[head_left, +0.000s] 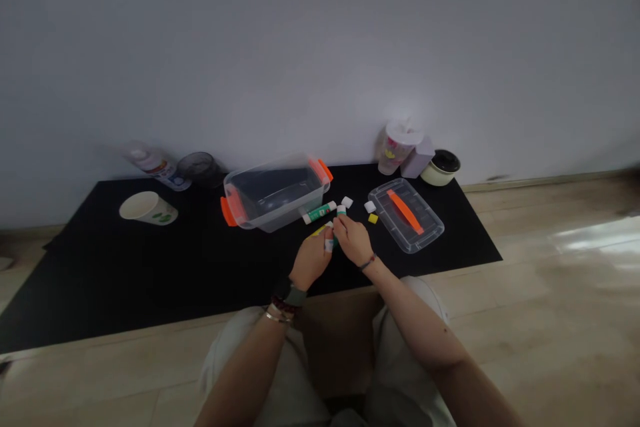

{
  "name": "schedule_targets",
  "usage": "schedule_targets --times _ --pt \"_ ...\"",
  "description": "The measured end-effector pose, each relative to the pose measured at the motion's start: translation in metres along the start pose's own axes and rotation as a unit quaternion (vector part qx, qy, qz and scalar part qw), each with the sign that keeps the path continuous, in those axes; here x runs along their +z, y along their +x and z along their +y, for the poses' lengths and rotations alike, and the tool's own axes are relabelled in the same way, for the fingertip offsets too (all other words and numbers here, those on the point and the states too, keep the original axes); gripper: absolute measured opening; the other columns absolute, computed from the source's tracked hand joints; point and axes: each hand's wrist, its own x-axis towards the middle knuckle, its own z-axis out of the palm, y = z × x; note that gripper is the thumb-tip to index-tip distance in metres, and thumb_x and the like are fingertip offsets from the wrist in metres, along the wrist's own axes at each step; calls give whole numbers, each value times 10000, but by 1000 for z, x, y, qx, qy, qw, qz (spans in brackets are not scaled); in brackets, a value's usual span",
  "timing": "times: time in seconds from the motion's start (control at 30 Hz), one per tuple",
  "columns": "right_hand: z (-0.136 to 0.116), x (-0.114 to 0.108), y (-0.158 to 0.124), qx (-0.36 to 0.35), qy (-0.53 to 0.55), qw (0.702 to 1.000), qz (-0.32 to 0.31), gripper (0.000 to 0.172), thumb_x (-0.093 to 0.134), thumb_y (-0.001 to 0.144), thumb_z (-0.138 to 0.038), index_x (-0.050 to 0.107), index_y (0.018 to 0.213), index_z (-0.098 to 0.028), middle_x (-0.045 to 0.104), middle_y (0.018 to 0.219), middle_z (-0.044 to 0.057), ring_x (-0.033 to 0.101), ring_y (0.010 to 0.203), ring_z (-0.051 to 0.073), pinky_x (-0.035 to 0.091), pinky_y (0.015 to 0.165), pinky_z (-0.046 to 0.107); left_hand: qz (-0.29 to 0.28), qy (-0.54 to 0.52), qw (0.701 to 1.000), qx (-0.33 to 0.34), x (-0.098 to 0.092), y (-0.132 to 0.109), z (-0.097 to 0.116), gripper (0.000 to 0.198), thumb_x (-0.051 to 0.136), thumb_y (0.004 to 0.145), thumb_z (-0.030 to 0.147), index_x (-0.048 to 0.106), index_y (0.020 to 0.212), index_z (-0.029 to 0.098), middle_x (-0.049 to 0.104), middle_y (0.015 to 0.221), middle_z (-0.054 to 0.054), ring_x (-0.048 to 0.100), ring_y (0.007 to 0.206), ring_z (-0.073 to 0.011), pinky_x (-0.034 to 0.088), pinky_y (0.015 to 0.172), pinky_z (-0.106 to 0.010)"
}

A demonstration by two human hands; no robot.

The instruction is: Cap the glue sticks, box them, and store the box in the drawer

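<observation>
Well, the left hand and right hand meet low over a black mat, bringing their work into one small space. The right fingers are closed in a pinch around an upright glue stick, whose slim, smooth tube suits a fingertip hold. The left fingers curl shut around a small white piece; the hands hide whether it belongs to that stick. Just ahead lies a green-and-white glue stick, near small white blocks and a yellow block. Beyond them, a clear plastic box with orange handles sits open, its thin, glossy walls showing the dark inside, while its clear ribbed lid lies separately to the right, leaving the opening free. Farther off, a paper cup lies on its side, and a lidded plastic cup and cream pot stand against the pale wall
</observation>
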Motion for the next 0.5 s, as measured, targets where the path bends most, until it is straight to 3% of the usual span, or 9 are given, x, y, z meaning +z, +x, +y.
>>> schedule_targets --times 0.13,0.3,0.37,0.5 --pt "7 -9 4 -42 103 993 28 335 410 973 -374 459 678 -222 485 590 -19 472 565 136 279 573 255 -75 -129 986 -75 -4 1 -3 489 429 910 655 576 886 189 592 646 -18 590 534 -159 458 512 -262" --pt "14 -24 8 -39 185 975 113 352 349 986 -416 407 693 -230 430 608 -30 438 581 133 316 573 249 -153 -245 941 -174 -14 6 -7 651 510 768 801 557 917 169 620 676 -14 607 516 -136 474 456 -234" --pt "14 -25 7 -58 188 975 100 345 346 984 -437 425 719 -231 437 628 -27 441 597 137 333 591 251 -173 -260 934 -174 -16 6 -6 643 504 769 808 543 845 171 593 620 3 546 440 -107 433 413 -218" --pt "13 -20 2 -76 174 979 72 311 352 976 -432 430 747 -237 427 630 -27 445 595 142 331 607 259 -127 -247 955 -109 -16 5 -7 595 574 762 767 518 755 175 520 547 41 426 376 -62 337 365 -191"
